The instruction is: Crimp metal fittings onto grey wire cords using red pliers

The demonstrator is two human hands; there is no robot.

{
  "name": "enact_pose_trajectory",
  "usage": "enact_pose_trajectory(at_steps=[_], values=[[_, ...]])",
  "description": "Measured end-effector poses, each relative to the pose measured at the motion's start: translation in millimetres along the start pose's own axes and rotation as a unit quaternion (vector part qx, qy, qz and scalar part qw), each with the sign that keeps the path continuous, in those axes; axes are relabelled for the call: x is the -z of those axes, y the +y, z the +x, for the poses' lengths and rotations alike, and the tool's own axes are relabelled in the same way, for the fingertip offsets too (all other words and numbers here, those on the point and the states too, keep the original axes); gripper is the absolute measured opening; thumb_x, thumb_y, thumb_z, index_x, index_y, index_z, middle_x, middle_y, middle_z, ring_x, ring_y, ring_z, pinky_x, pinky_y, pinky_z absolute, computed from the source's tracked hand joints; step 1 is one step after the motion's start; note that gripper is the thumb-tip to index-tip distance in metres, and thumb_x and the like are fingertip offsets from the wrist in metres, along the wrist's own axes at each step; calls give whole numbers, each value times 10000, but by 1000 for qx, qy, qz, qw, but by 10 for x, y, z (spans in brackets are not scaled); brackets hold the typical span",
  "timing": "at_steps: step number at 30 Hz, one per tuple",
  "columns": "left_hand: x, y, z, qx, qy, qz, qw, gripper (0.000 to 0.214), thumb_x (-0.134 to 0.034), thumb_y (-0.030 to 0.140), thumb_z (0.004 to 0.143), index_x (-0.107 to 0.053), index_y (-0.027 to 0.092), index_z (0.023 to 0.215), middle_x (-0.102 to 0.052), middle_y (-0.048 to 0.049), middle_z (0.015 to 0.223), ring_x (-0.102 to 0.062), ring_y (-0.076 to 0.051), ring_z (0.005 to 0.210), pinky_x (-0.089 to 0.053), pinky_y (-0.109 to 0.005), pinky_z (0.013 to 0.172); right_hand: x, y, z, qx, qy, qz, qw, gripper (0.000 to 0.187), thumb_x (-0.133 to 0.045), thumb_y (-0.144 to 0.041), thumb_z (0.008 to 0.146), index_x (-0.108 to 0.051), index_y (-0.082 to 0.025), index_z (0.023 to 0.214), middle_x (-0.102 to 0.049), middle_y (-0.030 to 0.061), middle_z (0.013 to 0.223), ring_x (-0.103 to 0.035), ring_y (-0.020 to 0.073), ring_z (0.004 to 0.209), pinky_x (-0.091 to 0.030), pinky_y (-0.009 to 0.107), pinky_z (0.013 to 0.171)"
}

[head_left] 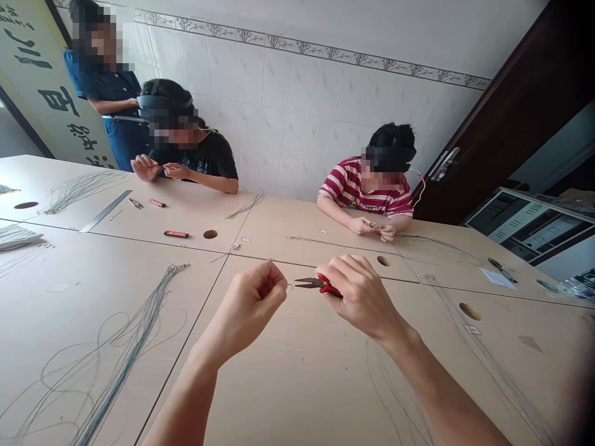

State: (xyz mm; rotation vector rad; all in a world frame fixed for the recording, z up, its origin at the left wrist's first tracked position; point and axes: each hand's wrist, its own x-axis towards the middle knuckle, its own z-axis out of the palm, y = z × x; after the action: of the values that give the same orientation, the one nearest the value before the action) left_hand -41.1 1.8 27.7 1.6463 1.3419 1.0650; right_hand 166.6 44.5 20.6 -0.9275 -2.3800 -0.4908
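Left hand (253, 303), fingertips together, pinches a tiny piece (291, 286); right hand (360, 292) curls round pliers (317, 283) (red-handled), short of table's (279, 384) far edge.

This looks like a small craft workroom furnished with office-type tables (279, 390), their pale tops pierced by round holes (383, 261). Bundled cords (134, 347) lie at lower left; pliers (309, 283) are held at centre. People in black (217, 155) and stripes (344, 186) do handwork farther up. A tiled wall (279, 118), calligraphy (28, 59) at upper left and a dark door (506, 99) at upper right enclose it.
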Motion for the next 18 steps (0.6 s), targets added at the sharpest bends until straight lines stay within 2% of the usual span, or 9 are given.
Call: enact_pose_trajectory(at_steps=[18], values=[[-11, -6, -2, -4, -14, 10, 1000, 150, -447, 222, 851, -459, 202, 703, -379, 54, 593, -278, -87, 511, -246, -192, 430, 10, 8, 16, 16, -14, -16, 1000, 105, -492, -119, 875, -569, -188, 896, -575, 16, 736, -483, 181, 732, -305, 305, 689]])
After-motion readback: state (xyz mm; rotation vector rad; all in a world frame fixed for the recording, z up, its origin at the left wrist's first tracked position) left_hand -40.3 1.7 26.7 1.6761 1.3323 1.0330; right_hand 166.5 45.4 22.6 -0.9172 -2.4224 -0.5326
